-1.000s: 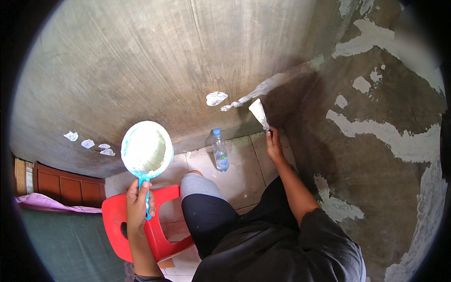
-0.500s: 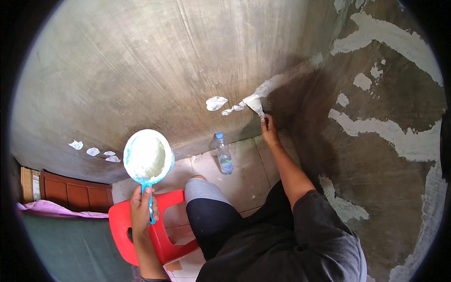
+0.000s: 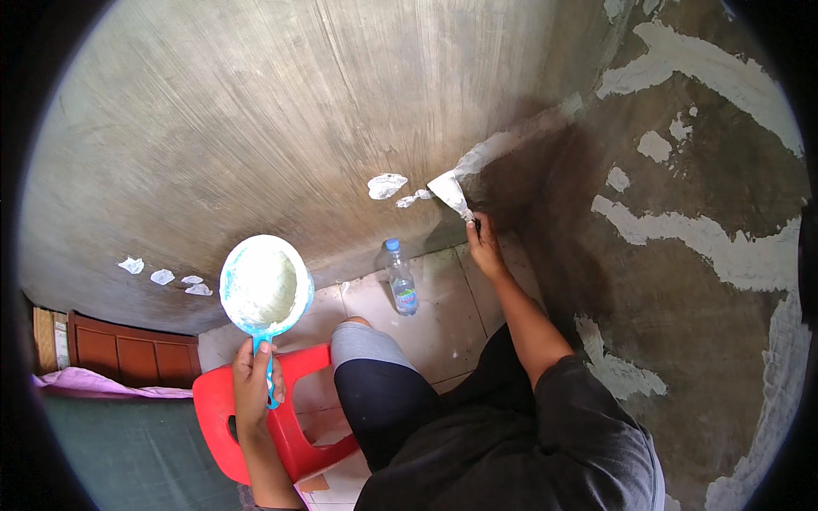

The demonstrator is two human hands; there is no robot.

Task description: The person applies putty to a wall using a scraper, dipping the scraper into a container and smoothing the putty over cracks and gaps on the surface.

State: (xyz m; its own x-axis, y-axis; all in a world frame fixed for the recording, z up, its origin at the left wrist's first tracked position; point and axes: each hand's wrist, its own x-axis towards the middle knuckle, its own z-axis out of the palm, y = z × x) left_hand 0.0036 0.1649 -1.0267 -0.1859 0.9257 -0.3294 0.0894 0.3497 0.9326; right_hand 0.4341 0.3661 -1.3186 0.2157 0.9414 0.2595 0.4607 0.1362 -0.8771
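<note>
A blue plastic dipper (image 3: 305,300) with white paste coating its inside is held up by its handle in my left hand (image 3: 253,383). My right hand (image 3: 486,247) grips a putty knife (image 3: 449,191), its blade smeared white and lying against the grey wall (image 3: 281,111). Just above and right of the blade runs a white putty streak (image 3: 490,152) toward the corner. To the blade's left are a small trail of putty (image 3: 414,198) and a larger white patch (image 3: 387,186).
A clear water bottle (image 3: 400,281) with a blue cap stands on the floor tiles (image 3: 443,315) near the wall. Beneath my left arm is a red plastic stool (image 3: 217,417). The right wall (image 3: 682,179) bears several white putty streaks. Brown wooden furniture (image 3: 132,349) sits at left.
The putty knife has shifted slightly left and its blade now shows broader. My view has moved a little, so bottle and dipper sit slightly further left. Both hands keep their grip.
</note>
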